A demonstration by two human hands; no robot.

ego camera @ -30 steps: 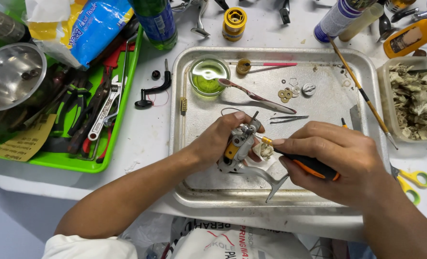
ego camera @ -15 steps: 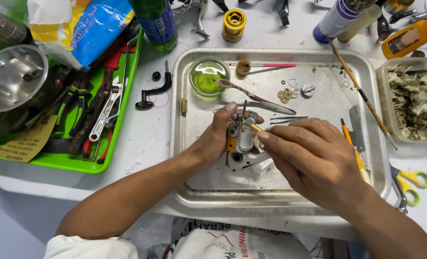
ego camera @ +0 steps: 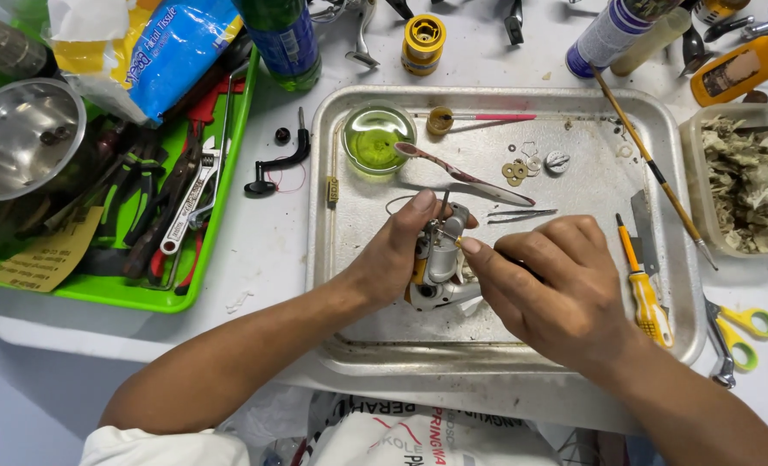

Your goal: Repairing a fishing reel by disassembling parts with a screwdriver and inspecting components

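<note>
My left hand (ego camera: 391,255) grips a small silver and gold fishing reel body (ego camera: 440,269) over the metal tray (ego camera: 332,129). The thumb and forefinger of my right hand (ego camera: 557,285) pinch a small brass part at the reel's upper right side. An orange and yellow screwdriver (ego camera: 647,298) lies on the tray just right of that hand. Ahead of the reel lie tweezers (ego camera: 522,213), a toothbrush (ego camera: 462,173), small washers (ego camera: 518,170) and a glass dish of green liquid (ego camera: 377,136).
A green tray (ego camera: 220,216) at the left holds pliers, a wrench (ego camera: 190,207) and a steel bowl (ego camera: 17,138). A black crank handle (ego camera: 276,164) lies between the trays. At the right are a tub of rags (ego camera: 751,177), a long brush (ego camera: 651,164) and yellow scissors (ego camera: 746,332).
My right hand held the screwdriver against the reel a second ago; the screwdriver now lies on the tray. The bare fingers have moved up to pinch at the reel.
</note>
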